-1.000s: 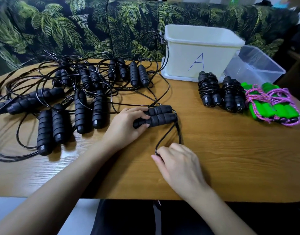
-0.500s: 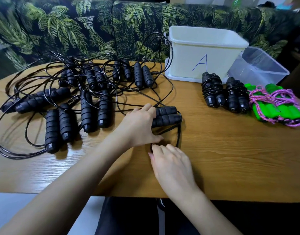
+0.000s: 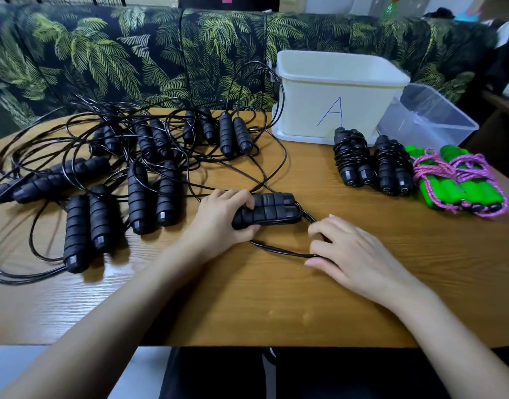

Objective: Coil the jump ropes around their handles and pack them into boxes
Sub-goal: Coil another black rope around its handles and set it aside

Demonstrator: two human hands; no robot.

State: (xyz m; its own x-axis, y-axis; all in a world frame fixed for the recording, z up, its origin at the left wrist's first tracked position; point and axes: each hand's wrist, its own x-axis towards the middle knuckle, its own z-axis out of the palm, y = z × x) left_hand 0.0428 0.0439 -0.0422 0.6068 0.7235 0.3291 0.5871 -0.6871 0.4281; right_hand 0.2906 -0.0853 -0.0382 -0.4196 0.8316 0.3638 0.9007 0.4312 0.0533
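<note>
On table (image 3: 362, 312) | left hand (image 3: 221, 217) grips paired handles (image 3: 272, 210) | right hand (image 3: 348, 249) pinches cord (image 3: 279, 250) just beside handles

Worktop (image 3: 362, 283) of grained wood; handles (image 3: 272, 210) matt ribbed foam; cord (image 3: 279, 250) glossy; tub (image 3: 311, 110) smooth opaque plastic.

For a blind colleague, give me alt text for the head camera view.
A person's left hand grips a pair of black jump-rope handles on a wooden table while the right hand holds its cord. Loose black ropes lie left; coiled bundles and a white box marked A sit right.
</note>
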